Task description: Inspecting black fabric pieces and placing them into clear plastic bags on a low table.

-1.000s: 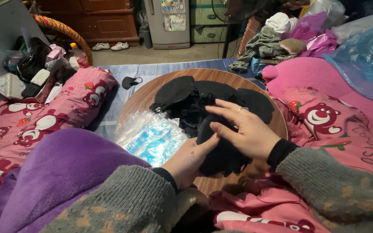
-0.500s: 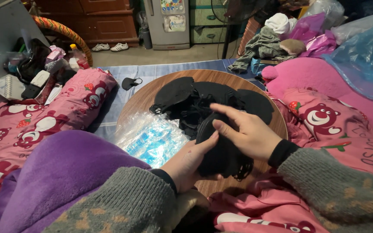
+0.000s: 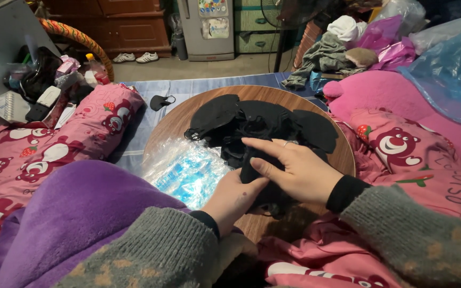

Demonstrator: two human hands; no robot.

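A pile of black face masks lies on a round wooden tray on my lap. Between both hands is a folded stack of black masks. My left hand grips it from below, thumb against its side. From the right, my right hand, a ring on one finger, rests over the stack, fingers stretched across the top. Clear plastic bags with blue print lie on the tray's left part, just beside my left hand.
One loose black mask lies on the blue cloth beyond the tray. Pink printed cushions and a purple blanket lie left; pink bedding and a blue plastic bag right. Clutter sits far left; a small fridge and cabinets stand behind.
Both hands have drawn the stack of masks slightly toward me and pressed it tighter. The right fingers have slid further across its top.
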